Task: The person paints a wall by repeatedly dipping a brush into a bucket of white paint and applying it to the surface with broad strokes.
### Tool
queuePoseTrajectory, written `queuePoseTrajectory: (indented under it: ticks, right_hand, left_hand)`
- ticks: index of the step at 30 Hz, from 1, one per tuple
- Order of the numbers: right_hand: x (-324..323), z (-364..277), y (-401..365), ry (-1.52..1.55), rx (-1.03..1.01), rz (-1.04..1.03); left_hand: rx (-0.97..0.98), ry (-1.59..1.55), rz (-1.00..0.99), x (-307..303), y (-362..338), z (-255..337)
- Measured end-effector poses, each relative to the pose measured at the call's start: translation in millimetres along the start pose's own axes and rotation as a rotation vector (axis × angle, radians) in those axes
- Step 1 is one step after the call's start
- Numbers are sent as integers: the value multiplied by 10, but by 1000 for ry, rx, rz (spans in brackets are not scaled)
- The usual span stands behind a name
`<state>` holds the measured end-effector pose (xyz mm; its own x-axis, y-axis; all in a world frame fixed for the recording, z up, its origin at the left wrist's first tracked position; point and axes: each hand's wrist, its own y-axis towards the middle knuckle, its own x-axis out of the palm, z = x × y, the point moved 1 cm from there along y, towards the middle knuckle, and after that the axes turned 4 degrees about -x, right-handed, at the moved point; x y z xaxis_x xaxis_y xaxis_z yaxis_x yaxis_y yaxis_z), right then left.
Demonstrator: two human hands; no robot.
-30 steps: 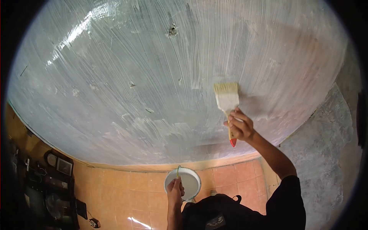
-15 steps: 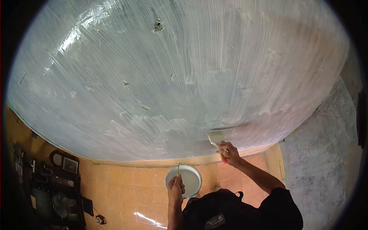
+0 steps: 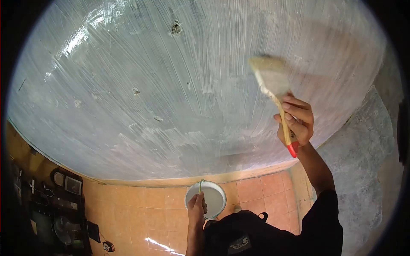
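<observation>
My right hand (image 3: 300,118) is raised in front of the wall (image 3: 205,106), its fingers wrapped round the wooden handle of a wide paintbrush (image 3: 273,81). The handle ends in a red tip, and the pale bristles, slightly blurred, point up at the streaked grey-white surface. Low in the view, my left hand (image 3: 197,208) is closed round the thin green handle (image 3: 201,186) of a bucket (image 3: 224,199). Whitish liquid fills part of that bucket, which hangs or stands close to the foot of the wall.
Orange floor tiles (image 3: 141,205) run along the wall's base. At the lower left stands dark furniture (image 3: 47,213) with a fan (image 3: 64,228) and framed items. A second, patchy grey wall (image 3: 358,170) closes off the right side. Several small holes mark the painted wall.
My right hand has carried the paintbrush up and to the right, from low on the wall to mid-height, closer to the camera. My left hand stays at the bucket handle.
</observation>
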<state>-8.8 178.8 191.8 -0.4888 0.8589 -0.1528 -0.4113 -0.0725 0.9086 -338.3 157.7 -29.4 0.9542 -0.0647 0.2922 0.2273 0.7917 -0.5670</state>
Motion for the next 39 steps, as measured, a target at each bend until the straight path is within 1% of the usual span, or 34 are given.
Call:
queuePoseTrajectory:
  ticks: [1,3,4,6,8,10,13,16,17,19,20,22,23,24,26,27,29,30,31,34,36,37,38,39]
  right_hand:
    - [20,41,-7,-1,-1,-3]
    - [104,85,-106,-73,-152,-3]
    - [150,90,-194,-73,-155,-2]
    - [296,93,-466,-96,-127,-103]
    - [421,46,-791,-165,-134,-117]
    - [464,-74,-1123,-126,-98,-105]
    - [524,-399,-1652,-68,-17,-127]
    - [512,-792,-2173,41,122,-229]
    - [485,-901,-2279,43,123,-227]
    - [453,-1095,-2458,133,240,-342]
    - [448,-1209,-2542,133,244,-341]
    - [462,-1323,-2536,237,441,-385]
    - [480,-1351,-2526,293,467,-348]
    - [512,-1350,-2382,291,466,-345]
    - [576,-1333,-2090,360,607,-491]
    - [602,-1254,-1828,359,649,-505]
    - [703,-1023,-1508,474,849,-414]
    - [721,-863,-1252,394,815,-408]
    - [713,-668,-926,328,690,-400]
    - [632,-169,-96,396,602,-317]
    - [583,78,392,377,536,-291]
    - [546,191,645,327,462,-307]
    - [482,238,901,291,505,-334]
    - [438,304,1108,278,452,-297]
  left_hand:
    - [-1,-1,-2,0,3,-19]
    - [6,-17,-8,-3,20,-57]
    - [8,-18,-10,-6,19,-54]
    - [4,10,-4,-24,10,-36]
    - [8,2,7,-37,-21,-16]
    - [8,-7,19,-57,-28,-21]
    - [8,-7,23,-94,-20,-37]
    - [5,-10,31,-83,-13,-25]
    - [4,-17,37,-93,-4,-40]
    - [2,-21,46,-102,-4,-41]
    - [5,-15,50,-103,-11,-29]
    - [9,-4,52,-106,-9,-23]
    - [7,-6,52,-112,-1,-34]
    - [7,-8,52,-109,7,-39]
    - [7,2,45,-88,9,-41]
    - [6,11,39,-80,10,-43]
    - [5,20,30,-76,9,-42]
    - [0,26,23,-76,13,-35]
    - [0,23,11,-74,1,-16]
    - [0,23,6,-89,3,-24]
    - [-4,10,2,-114,-7,-35]
    - [-12,3,-1,-107,8,-32]
    - [6,-7,-16,-108,18,-33]
    - [-1,-13,-8,-126,20,-48]
